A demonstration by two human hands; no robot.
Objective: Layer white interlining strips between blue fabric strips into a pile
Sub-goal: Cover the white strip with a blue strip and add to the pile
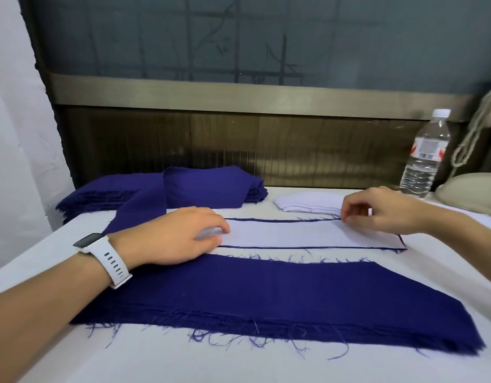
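A white interlining strip (294,234) lies flat on a blue fabric strip whose dark edges (280,247) show along both of its long sides. My left hand (180,233) rests palm down on the strip's left end, fingers relaxed. My right hand (377,210) touches the strip's far right edge with bent fingertips. A wide pile of frayed blue strips (266,297) lies nearer to me. Further back sit a stack of folded blue fabric (200,186) and a small stack of white interlining pieces (308,203).
A clear water bottle (425,153) stands at the back right, beside a beige bag with a cord (465,183). The white table (183,360) meets a dark wooden panel (266,145) at the back. A white watch is on my left wrist (106,258).
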